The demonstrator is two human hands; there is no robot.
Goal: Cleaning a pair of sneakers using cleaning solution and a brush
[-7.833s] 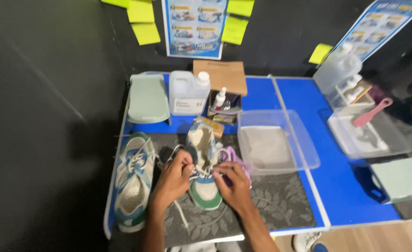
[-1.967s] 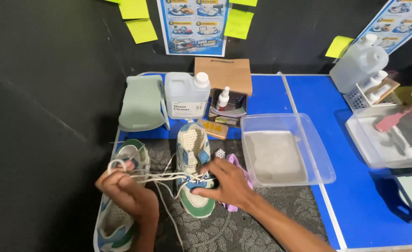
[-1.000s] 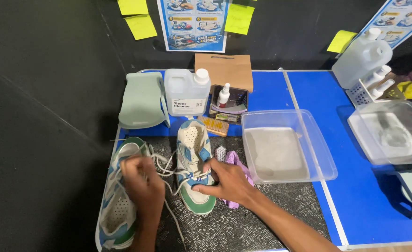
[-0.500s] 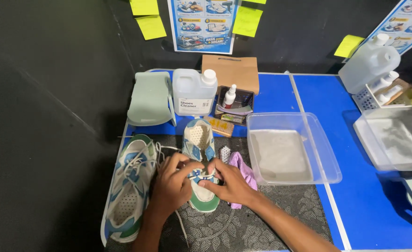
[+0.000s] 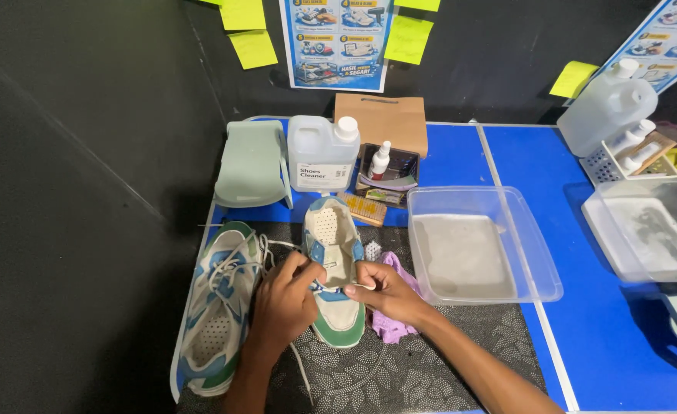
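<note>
Both hands meet over a low sneaker point(image 5: 335, 268) of cream mesh with blue and green panels, lying toe toward the person on a dark patterned mat point(image 5: 400, 368). The left hand point(image 5: 283, 300) curls its fingers at the shoe's blue eyelet row, pinching the white lace point(image 5: 277, 245); the right hand point(image 5: 388, 290) pinches the opposite side of the lacing, thumb and forefinger pressed together. The lace trails loose toward the second sneaker point(image 5: 219, 314), which lies just beside the first on the mat's left edge, its perforated insole showing. A crumpled lilac cloth point(image 5: 388, 322) sits under the right wrist.

Behind, on the blue tabletop point(image 5: 622, 330), stand a translucent plastic jug point(image 5: 321, 153) with a white cap, a pale green moulded plastic stand point(image 5: 252, 165), a brown paper bag point(image 5: 383, 121), a small spray bottle point(image 5: 380, 159) and a wooden brush point(image 5: 363, 208). A clear rectangular tub point(image 5: 480, 244) holds cloudy water.

Compared with two seconds ago, the left hand is no longer drawn out to the left with the lace stretched taut; it has returned to the shoe, and the hands sit close together as half a second ago.
</note>
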